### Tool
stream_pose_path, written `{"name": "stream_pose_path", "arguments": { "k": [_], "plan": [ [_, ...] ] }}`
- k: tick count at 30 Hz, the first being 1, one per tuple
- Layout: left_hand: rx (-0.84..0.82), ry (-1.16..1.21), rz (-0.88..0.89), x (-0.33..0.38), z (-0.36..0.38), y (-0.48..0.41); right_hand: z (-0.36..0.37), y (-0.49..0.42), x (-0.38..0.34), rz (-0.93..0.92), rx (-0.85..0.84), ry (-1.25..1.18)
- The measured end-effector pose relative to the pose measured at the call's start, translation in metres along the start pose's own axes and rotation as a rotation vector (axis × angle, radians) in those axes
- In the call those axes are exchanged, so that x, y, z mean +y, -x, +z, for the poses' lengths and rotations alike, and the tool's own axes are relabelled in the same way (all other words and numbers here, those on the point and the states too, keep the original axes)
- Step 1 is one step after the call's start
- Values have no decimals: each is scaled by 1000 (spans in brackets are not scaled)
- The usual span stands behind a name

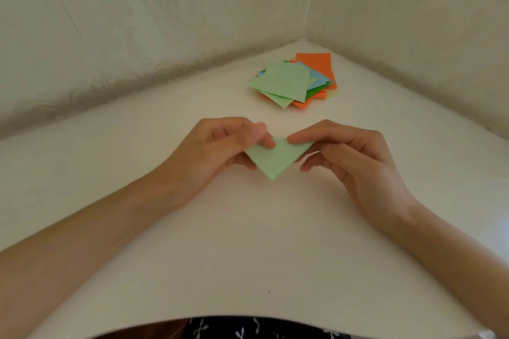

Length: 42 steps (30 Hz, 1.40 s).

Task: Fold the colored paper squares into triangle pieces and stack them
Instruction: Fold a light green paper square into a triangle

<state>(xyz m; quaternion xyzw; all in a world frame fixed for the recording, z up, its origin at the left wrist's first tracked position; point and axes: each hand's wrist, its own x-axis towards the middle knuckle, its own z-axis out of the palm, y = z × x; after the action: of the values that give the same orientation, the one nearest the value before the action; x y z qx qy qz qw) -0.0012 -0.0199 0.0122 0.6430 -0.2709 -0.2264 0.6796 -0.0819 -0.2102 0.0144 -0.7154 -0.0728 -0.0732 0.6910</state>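
Head view: left hand (217,151) and right hand (355,154) each pinch, in a narrow grip, an upper corner of the green folded triangle (276,162) over the worktop (275,242), paper that looks light, limp, best held by corners.

Legible text, labels, brands, numbers, signs: none on paper pile (292,82), folded green piece (275,161), table (248,256) or walls (137,22).

Dark garment (220,329) — white floral print
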Motion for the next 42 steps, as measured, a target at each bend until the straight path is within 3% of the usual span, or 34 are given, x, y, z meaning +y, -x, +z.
{"name": "stream_pose_path", "arguments": {
  "k": [3,9,19,22,25,28,32,37,42],
  "plan": [
    [81,-111,12,-1,8,-1,3,1,-1,-10,37,154],
    [80,-213,56,0,20,6,9,1,0,-44,61,518],
    [172,-376,51,1,-8,-1,-12,-6,-4,79,260,330],
    [262,-447,94,0,-17,-3,-41,-4,-8,-54,502,439],
    [228,-577,122,-4,-9,-8,-87,0,-10,-107,680,682],
    [77,-814,236,-11,19,-24,-124,2,-3,24,608,945],
    [-150,-1086,364,-24,56,-61,-144,-7,11,101,476,1060],
    [-218,-1182,348,-33,76,-83,-155,-18,21,122,355,1238],
    [-234,-1218,327,-34,76,-83,-152,-20,24,192,395,1331]
  ]
}}
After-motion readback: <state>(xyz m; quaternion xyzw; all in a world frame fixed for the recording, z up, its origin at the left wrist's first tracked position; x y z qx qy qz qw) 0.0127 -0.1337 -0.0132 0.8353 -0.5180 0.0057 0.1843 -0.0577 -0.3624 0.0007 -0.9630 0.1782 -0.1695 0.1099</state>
